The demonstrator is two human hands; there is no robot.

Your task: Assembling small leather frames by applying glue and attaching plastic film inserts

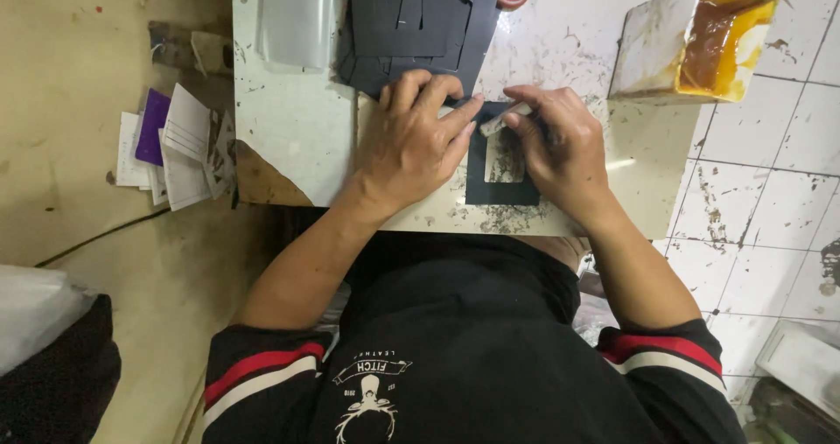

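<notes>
A dark, frame-shaped cut piece with a rectangular window lies flat on the stained white work board. My left hand presses down beside and partly over its upper left, fingers spread. My right hand pinches a small pale tool or brush at the piece's top edge. What lies under my left palm is hidden.
A stack of dark cut pieces lies at the board's far edge, next to clear plastic sleeves. A white tin of amber glue stands at the far right. Loose paper cards and a purple piece lie left on the floor.
</notes>
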